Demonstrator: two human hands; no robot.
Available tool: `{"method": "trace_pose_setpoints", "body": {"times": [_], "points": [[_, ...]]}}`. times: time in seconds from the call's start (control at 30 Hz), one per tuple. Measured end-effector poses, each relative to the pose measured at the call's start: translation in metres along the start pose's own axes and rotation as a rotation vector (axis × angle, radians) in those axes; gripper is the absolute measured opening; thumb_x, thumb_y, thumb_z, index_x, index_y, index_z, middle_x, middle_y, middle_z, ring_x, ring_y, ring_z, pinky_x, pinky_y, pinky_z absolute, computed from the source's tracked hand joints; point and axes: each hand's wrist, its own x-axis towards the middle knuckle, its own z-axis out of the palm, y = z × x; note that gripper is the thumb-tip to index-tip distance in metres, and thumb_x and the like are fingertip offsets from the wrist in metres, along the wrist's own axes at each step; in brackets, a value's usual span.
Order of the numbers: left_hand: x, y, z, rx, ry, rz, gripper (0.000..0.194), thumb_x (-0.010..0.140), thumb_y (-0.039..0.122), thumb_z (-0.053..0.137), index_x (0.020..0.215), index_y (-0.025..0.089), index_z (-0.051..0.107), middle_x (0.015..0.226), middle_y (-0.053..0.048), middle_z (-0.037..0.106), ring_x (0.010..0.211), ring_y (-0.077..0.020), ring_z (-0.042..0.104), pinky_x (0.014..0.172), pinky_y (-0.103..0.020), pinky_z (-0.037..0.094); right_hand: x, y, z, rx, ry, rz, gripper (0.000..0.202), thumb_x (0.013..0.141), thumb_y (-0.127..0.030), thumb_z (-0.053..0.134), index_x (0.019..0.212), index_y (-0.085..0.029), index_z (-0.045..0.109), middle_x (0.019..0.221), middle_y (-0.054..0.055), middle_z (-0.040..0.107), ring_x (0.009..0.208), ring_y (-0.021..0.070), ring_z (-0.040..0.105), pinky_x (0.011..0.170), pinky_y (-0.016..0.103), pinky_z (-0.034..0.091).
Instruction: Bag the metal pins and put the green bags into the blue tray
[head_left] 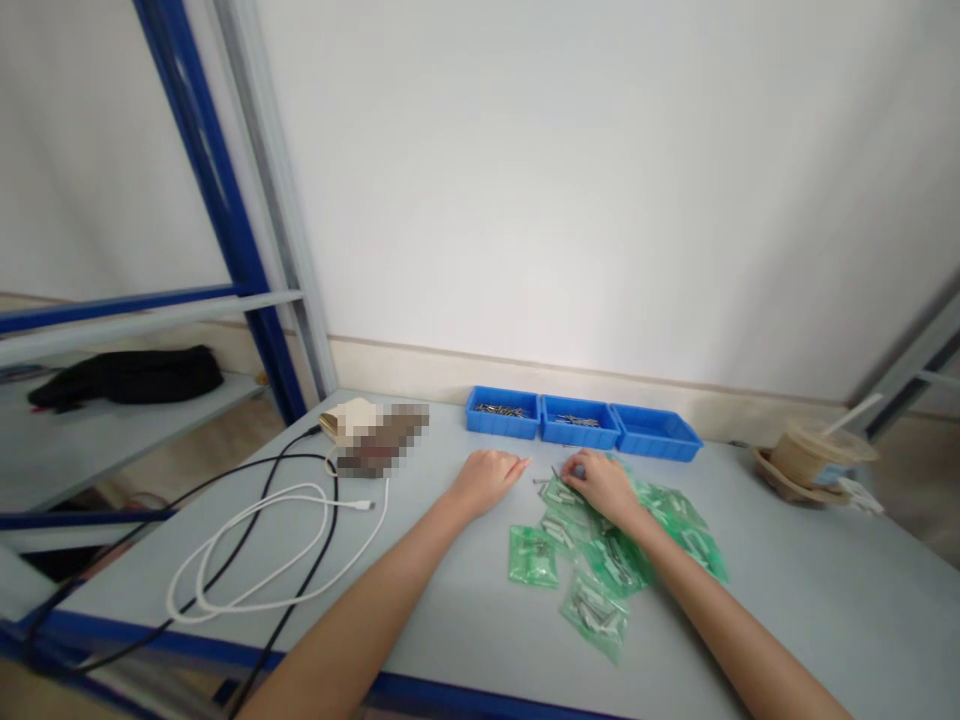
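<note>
My left hand (pixel 486 482) is closed above the grey table, its fingers curled and thumb tip pointing right; what is inside it, if anything, is hidden. Close by on the right, my right hand (pixel 598 482) is closed too, and a thin screw-like piece (pixel 555 471) shows at its fingertips. Small loose metal pieces (pixel 540 483) lie between the two hands. Under and around my right wrist are several green plastic bags (pixel 619 560) of metal hardware. One flat green bag (pixel 533 557) lies apart on the left, and a paler bag (pixel 596 612) is nearest me.
Three blue bins stand along the wall: the left bin (pixel 502 428) and middle bin (pixel 581 437) hold metal pieces, unlike the right bin (pixel 656 447). A white cable (pixel 262 602) and black cables lie left. A lidded cup (pixel 814 455) with straw sits far right.
</note>
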Motion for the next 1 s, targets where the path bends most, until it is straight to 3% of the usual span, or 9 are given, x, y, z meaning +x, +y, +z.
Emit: {"method": "trace_pose_setpoints", "body": {"times": [0.2, 0.4, 0.6, 0.7, 0.83, 1.0], "points": [[0.000, 0.001, 0.003, 0.070, -0.009, 0.023, 0.051, 0.093, 0.041, 0.028, 0.070, 0.014, 0.064, 0.069, -0.009, 0.066, 0.064, -0.0173, 0.061, 0.057, -0.025, 0.038, 0.000, -0.012, 0.002, 0.010, 0.071, 0.003, 0.023, 0.082, -0.041, 0.050, 0.087, -0.024, 0.065, 0.092, 0.004, 0.064, 0.088, 0.0221, 0.058, 0.073, 0.032, 0.034], [-0.001, 0.002, 0.003, 0.082, -0.021, 0.053, 0.044, 0.093, 0.034, 0.031, 0.070, 0.014, 0.062, 0.068, -0.007, 0.065, 0.065, -0.0171, 0.061, 0.057, -0.025, 0.038, 0.010, -0.021, 0.006, 0.018, 0.018, -0.050, 0.007, 0.077, -0.028, 0.060, 0.077, -0.023, 0.065, 0.087, 0.002, 0.066, 0.085, 0.0219, 0.059, 0.069, 0.030, 0.033], [0.000, 0.000, 0.008, 0.081, -0.026, 0.077, 0.044, 0.093, 0.035, 0.030, 0.069, 0.014, 0.061, 0.068, -0.007, 0.065, 0.064, -0.0167, 0.061, 0.059, -0.025, 0.040, 0.005, -0.011, 0.014, 0.068, 0.045, -0.142, 0.009, 0.079, -0.027, 0.057, 0.076, -0.022, 0.064, 0.089, 0.003, 0.064, 0.090, 0.0210, 0.057, 0.070, 0.029, 0.034], [-0.001, 0.001, 0.009, 0.080, -0.018, 0.099, 0.037, 0.093, 0.036, 0.033, 0.080, 0.015, 0.060, 0.071, -0.005, 0.065, 0.065, -0.0163, 0.062, 0.059, -0.025, 0.041, 0.003, -0.008, 0.012, 0.113, 0.076, -0.139, 0.010, 0.079, -0.026, 0.055, 0.077, -0.021, 0.063, 0.085, 0.003, 0.065, 0.087, 0.0211, 0.057, 0.073, 0.031, 0.034], [-0.002, 0.005, 0.007, 0.059, 0.040, 0.177, 0.030, 0.091, 0.038, 0.039, 0.107, 0.017, 0.051, 0.088, -0.004, 0.065, 0.073, -0.0152, 0.062, 0.063, -0.024, 0.043, 0.004, -0.009, 0.008, 0.427, 0.072, -0.089, 0.014, 0.079, -0.031, 0.053, 0.077, -0.020, 0.063, 0.077, 0.003, 0.066, 0.073, 0.0185, 0.059, 0.068, 0.030, 0.038], [-0.003, 0.008, 0.006, 0.137, 0.060, 0.339, 0.030, 0.094, 0.032, 0.031, 0.089, 0.016, 0.056, 0.075, -0.003, 0.060, 0.068, -0.0135, 0.059, 0.060, -0.023, 0.042, 0.005, -0.014, 0.014, 0.934, -0.007, -0.067, 0.025, 0.072, -0.039, 0.058, 0.083, -0.016, 0.057, 0.068, 0.003, 0.065, 0.061, 0.0152, 0.058, 0.054, 0.025, 0.040]]}}
